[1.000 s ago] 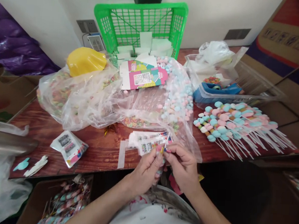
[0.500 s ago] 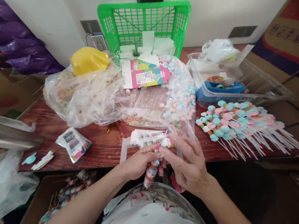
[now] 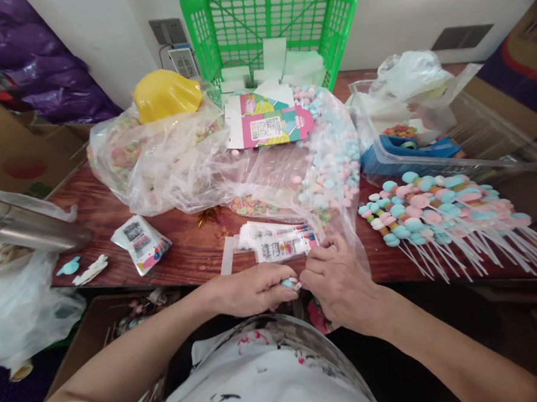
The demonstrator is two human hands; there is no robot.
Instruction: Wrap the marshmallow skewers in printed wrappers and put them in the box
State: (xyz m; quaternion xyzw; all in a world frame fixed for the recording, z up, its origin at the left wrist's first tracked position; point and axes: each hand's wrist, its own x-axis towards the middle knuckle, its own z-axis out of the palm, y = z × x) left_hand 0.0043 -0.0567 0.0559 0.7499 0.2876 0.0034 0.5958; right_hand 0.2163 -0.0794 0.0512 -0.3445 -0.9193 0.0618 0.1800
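My left hand is closed around a wrapped candy skewer, held just in front of the table edge. Only a short pastel piece of it shows past the thumb. My right hand has its fingers curled at the skewer's right end; its exact grip is hidden. Just beyond the hands lies a stack of printed plastic sleeves. To the right, a pile of marshmallow skewers rests with white sticks toward me.
Clear bags of ring candy and pastel marshmallows fill the table's middle, under a printed box. Behind stands a green basket; a clear tub is at right. Printed packets and a metal flask lie left.
My right hand's spread fingers have curled in at the skewer's end. The skewer has turned from pointing toward me to lying more sideways, mostly covered. The view has shifted slightly.
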